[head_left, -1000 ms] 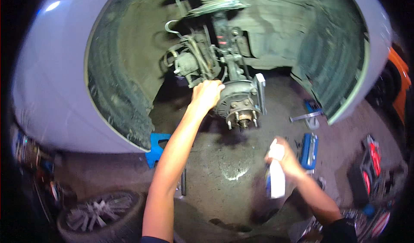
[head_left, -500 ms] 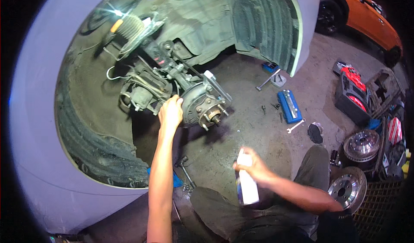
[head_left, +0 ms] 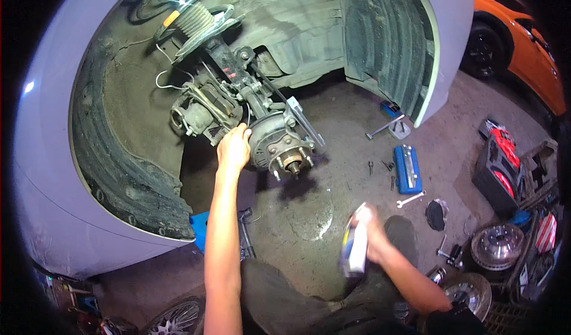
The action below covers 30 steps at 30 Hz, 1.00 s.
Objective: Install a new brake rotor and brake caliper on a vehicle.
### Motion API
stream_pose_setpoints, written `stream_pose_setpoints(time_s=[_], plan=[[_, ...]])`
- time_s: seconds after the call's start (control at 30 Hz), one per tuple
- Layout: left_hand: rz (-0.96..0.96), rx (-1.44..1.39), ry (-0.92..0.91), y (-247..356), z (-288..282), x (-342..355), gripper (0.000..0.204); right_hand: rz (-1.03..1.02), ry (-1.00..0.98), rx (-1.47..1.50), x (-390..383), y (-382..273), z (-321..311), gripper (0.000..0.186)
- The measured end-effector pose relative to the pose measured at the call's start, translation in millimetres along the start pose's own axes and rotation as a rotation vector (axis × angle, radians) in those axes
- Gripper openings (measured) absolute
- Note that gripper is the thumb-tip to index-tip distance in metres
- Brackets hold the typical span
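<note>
My left hand [head_left: 234,149] is closed between the brake caliper [head_left: 195,118] and the dust shield [head_left: 259,152] behind the wheel hub [head_left: 291,160]. Its fingertips are turned away, so what they grip cannot be made out. The hub carries bare studs, with no disc on it. Low in front of me, my right hand [head_left: 370,231] is wrapped round a white spray can [head_left: 355,253] with blue and yellow on its side. Motion blurs both the can and that hand. Above the caliper rises the strut with its coil spring [head_left: 199,21].
The car's fender [head_left: 53,174] and wheel-arch liner [head_left: 89,127] curve round on the left. On the floor to the right lie a blue tool case [head_left: 407,177], a wrench [head_left: 410,200], a black tool box [head_left: 496,180] and brake discs [head_left: 497,249]. Beyond stands an orange car [head_left: 529,55].
My right hand has moved right with the spray can. The view has shifted, and a pale wet-looking mark shows on the floor below the hub. My left hand stays at the same spot.
</note>
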<state>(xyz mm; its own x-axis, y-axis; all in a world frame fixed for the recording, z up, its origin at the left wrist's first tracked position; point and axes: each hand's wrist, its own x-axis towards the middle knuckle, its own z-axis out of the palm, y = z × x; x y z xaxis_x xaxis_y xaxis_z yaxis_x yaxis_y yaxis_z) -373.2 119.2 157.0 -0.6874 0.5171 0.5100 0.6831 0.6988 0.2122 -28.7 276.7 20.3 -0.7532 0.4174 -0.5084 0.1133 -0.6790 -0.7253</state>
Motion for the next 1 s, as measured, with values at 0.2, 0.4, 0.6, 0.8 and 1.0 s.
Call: stream_pose_setpoints(time_s=[0.2, 0.4, 0.6, 0.8, 1.0], plan=[[-0.075, 0.116, -0.078, 18, -8, 4, 0.022, -0.075, -0.107, 0.229, 48, -51, -40, 0.038], [-0.266, 0.143, -0.131, 11, -16, -4, 0.037, 0.132, -0.394, -0.087, 41, 23, -16, 0.036], [-0.15, -0.223, 0.366, 22, 4, -96, 0.026, -0.63, -0.24, -0.717, 53, -6, -14, 0.057], [-0.511, -0.833, -0.031, 17, 49, -180, 0.03, -0.459, -0.151, -0.133, 36, -27, -13, 0.064], [-0.4, -0.733, -0.068, 23, 47, -173, 0.024, -0.644, 0.101, -0.679, 28, -4, -17, 0.059]])
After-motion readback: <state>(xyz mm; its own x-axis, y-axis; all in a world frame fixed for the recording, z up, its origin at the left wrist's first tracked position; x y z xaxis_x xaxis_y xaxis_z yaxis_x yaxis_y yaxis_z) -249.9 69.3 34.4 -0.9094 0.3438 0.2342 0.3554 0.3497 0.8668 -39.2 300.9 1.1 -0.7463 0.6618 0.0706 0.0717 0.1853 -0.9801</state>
